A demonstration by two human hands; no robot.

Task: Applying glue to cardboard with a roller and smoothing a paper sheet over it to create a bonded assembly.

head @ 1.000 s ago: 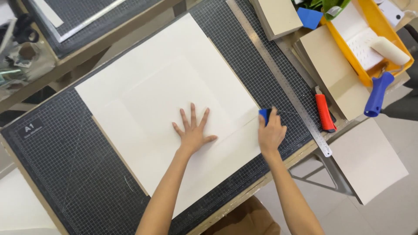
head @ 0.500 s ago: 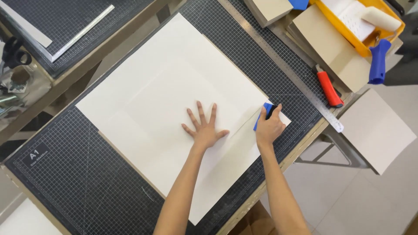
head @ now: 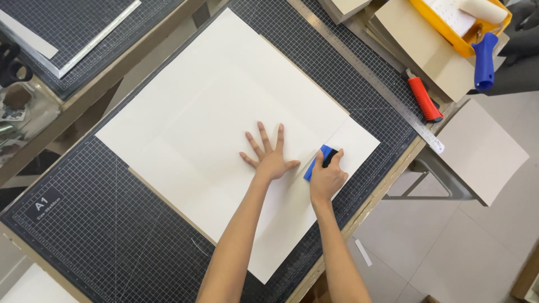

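right hand (head: 327, 178): grip closed on the blue squeegee (head: 315, 163), edge down on the paper (head: 224, 118) to press it
left hand (head: 268, 155): open, flat, pinning paper
mat (head: 112, 235): underneath
knife (head: 424, 99), roller (head: 484, 33): far right, parked

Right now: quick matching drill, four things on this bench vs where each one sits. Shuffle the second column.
Things:
1. left hand
2. blue squeegee
3. red-handled knife
4. paint roller

Places:
A. in the yellow tray
B. spread flat on the white sheet
C. beside the steel ruler
D. gripped in the right hand

Pairs: 1-B, 2-D, 3-C, 4-A
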